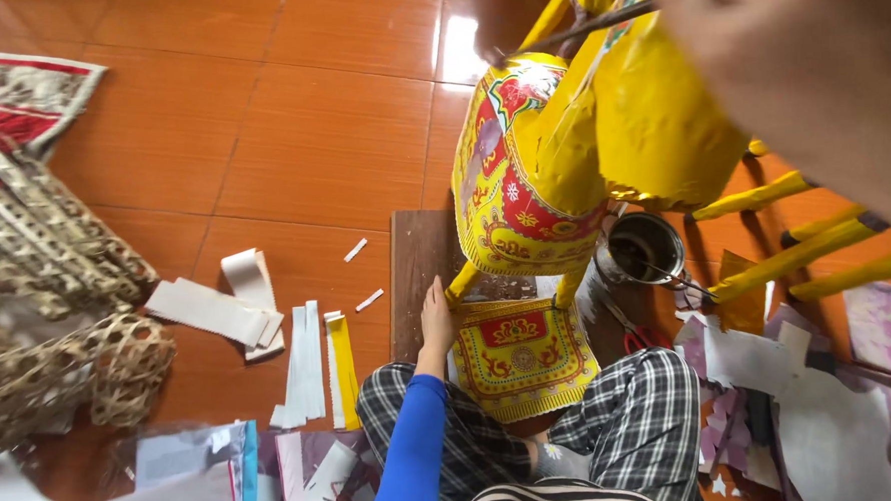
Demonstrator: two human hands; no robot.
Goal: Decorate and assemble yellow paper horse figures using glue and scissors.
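Note:
A yellow paper animal figure with a red and yellow ornamented cover stands on a dark wooden board in front of my crossed legs. My left hand, in a blue sleeve, rests on the board with its fingers against the figure's yellow front leg. My right hand is a large blur close to the camera at the figure's top, by a thin dark stick; its grip is not visible. An ornamented square paper panel lies between the legs.
A metal tin and red-handled scissors sit right of the figure. Yellow sticks and loose paper sheets lie farther right. White and yellow paper strips and woven bamboo frames cover the tiled floor on the left.

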